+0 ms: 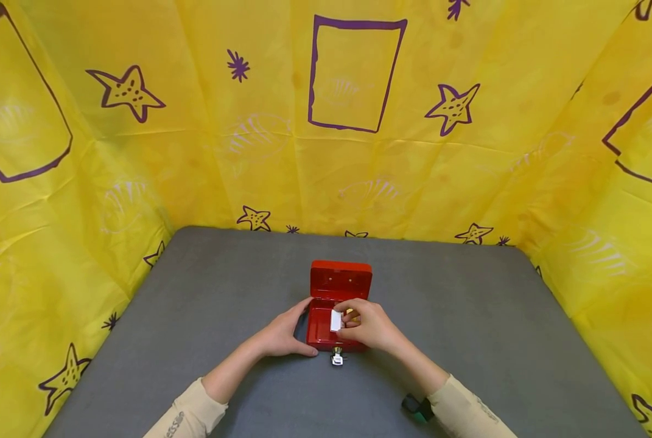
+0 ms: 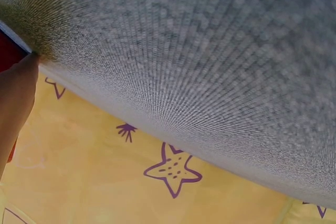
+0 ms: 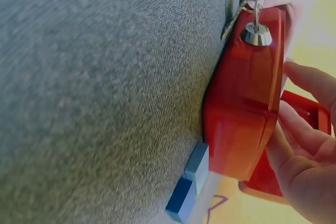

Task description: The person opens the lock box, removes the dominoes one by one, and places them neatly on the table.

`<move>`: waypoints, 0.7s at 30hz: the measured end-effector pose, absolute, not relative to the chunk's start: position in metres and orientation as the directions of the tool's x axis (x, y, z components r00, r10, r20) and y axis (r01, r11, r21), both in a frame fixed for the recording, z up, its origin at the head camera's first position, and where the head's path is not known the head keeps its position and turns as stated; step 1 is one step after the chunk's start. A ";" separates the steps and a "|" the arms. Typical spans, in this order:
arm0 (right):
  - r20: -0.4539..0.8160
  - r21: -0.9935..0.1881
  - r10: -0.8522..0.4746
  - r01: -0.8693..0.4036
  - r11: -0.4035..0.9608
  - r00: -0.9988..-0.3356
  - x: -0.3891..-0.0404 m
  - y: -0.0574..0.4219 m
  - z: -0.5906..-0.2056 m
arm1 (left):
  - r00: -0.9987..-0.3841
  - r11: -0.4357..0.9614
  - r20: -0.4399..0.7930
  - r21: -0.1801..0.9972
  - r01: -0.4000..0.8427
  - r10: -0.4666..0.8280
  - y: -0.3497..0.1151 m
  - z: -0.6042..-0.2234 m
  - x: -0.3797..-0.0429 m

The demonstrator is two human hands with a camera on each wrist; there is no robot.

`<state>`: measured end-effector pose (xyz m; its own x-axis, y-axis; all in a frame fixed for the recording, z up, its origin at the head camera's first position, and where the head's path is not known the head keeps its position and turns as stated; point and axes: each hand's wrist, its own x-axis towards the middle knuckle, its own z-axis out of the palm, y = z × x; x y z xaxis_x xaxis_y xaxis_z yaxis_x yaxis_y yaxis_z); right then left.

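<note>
A small red metal cash box stands on the grey table with its lid raised. My left hand grips the box's left side, thumb at the front corner and fingertips at the back. Above the box's inside, my right hand pinches a small white rectangular piece between thumb and fingers. In the right wrist view, the right hand hides that piece. A key sits in the front lock. Only part of the left hand shows in the left wrist view.
Beside the box, in the right wrist view, lie a light blue block and a darker blue block. A black device is near the right sleeve. Yellow cloth walls with purple drawings surround the table.
</note>
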<state>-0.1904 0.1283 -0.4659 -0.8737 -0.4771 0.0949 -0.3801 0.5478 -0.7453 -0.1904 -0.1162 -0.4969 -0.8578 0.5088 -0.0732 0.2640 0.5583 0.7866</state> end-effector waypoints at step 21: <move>0.068 -0.773 -0.409 -0.308 0.555 -0.910 -0.184 0.157 -0.460 | -0.865 0.564 -0.097 0.792 0.232 0.492 -0.116 -0.495 -0.189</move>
